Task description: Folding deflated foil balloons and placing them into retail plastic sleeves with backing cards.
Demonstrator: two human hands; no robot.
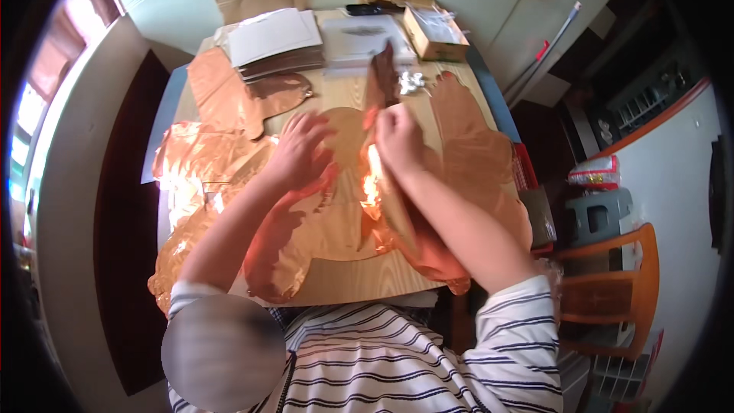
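Observation:
My right hand (399, 138) is closed on a shiny copper-coloured flat foil balloon (394, 218), lifted partly off the table so that it stands nearly on edge. Its dark upper end rises beyond my fist. To the left, my left hand (297, 154) has its fingers spread and holds nothing; motion blurs it slightly. Beneath and between my hands, more of the flat copper foil (332, 226) lies on the wooden table (359, 284). How the foil layers join there is hard to make out.
Crumpled copper foil balloons (187, 160) cover the table's left side, with another flat one (470, 130) at right. Stacked white-topped packs (275, 40), clear plastic sleeves (359, 34) and an open box (436, 37) line the back. A wooden chair (612, 291) stands right.

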